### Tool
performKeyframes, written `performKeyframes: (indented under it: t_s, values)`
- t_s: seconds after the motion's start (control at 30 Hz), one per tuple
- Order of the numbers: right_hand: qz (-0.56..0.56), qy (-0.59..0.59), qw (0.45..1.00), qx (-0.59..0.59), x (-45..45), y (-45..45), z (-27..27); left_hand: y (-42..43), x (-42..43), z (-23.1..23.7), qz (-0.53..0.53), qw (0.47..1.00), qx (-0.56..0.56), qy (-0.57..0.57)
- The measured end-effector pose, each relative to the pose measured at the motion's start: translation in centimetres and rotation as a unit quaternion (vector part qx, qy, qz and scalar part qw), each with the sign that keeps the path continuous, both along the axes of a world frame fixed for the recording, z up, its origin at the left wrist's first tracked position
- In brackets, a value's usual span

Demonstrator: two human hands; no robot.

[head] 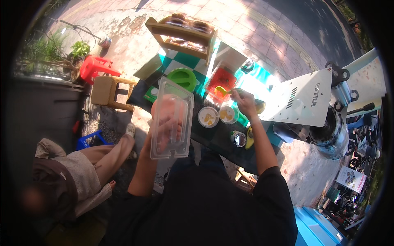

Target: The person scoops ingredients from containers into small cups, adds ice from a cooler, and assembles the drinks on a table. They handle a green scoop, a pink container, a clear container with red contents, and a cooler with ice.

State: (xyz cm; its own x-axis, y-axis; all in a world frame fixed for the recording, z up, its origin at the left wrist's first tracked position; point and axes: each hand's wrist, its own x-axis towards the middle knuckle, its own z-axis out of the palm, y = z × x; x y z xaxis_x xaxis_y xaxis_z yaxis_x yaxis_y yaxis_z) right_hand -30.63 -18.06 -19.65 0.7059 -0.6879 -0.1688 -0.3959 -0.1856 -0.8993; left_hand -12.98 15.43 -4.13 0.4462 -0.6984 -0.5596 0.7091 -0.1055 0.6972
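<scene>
My left hand (170,124) grips a clear plastic container lid (174,150), tilted up before me, and shows through it. In my right hand (245,102) is a yellow-green spoon (219,90), its bowl over a clear container of red pieces (222,77). Closer to me, two clear plastic cups, a left cup (208,117) and a right cup (227,114), stand side by side with yellow pieces inside. An opened metal can (238,139) and a cut avocado (249,138) lie below my right forearm. Behind the lid is a round green lid (181,78).
A wooden rack (181,32) with packaged goods stands at the table's far side. To the right is a machine with a white panel (303,98). A red stool (97,69), a woven-pattern stool (106,92) and a seated person (80,172) are on the left.
</scene>
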Motion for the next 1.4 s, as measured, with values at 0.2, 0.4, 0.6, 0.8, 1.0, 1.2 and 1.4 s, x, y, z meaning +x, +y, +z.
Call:
performKeyframes:
  t_s: [0.2,0.4,0.6,0.8,1.0,1.2,1.4]
  values:
    - [-0.179,-0.095,0.965,0.164,-1.3,-0.5,0.3,0.1,-0.4,0.0,0.027,1.0,0.016,0.001]
    - [-0.23,-0.163,0.936,0.211,-3.5,-0.9,2.4,-0.4,-0.2,-0.3,0.017,1.0,-0.012,-0.009]
    - [-0.2,-0.171,0.963,0.056,-8.4,4.2,8.3,-0.4,-0.3,-0.6,0.008,0.997,-0.078,-0.006]
    - [0.03,-0.049,0.957,-0.283,-12.0,12.8,9.4,-0.6,0.4,-1.1,-0.017,0.993,-0.115,0.01]
    - [0.122,-0.015,0.906,-0.405,-12.5,15.9,7.2,-0.4,0.4,-1.1,-0.026,0.991,-0.135,0.011]
    - [0.054,-0.035,0.912,-0.405,-13.0,17.2,6.9,0.6,0.1,-0.7,-0.014,0.997,-0.076,-0.001]
    - [-0.35,-0.232,0.906,0.049,-11.1,13.4,8.4,1.5,-0.1,0.0,-0.001,0.995,-0.098,-0.002]
